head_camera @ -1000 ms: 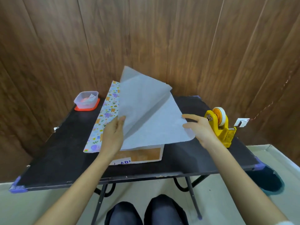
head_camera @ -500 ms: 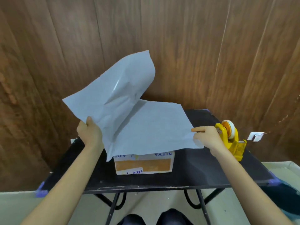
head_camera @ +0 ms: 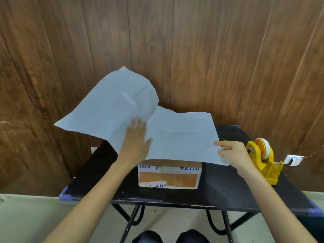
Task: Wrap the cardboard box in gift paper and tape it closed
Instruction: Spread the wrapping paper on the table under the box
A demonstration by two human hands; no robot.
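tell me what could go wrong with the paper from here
The gift paper lies loose over the cardboard box, so it could slide askew. Its left part billows up unsupported past the left hand and could crease. The right hand pinches only the right edge, which might tear if tugged.

Black folding table [head_camera: 219, 188], cardboard box [head_camera: 169, 176] near its front, yellow tape dispenser [head_camera: 263, 162] at right
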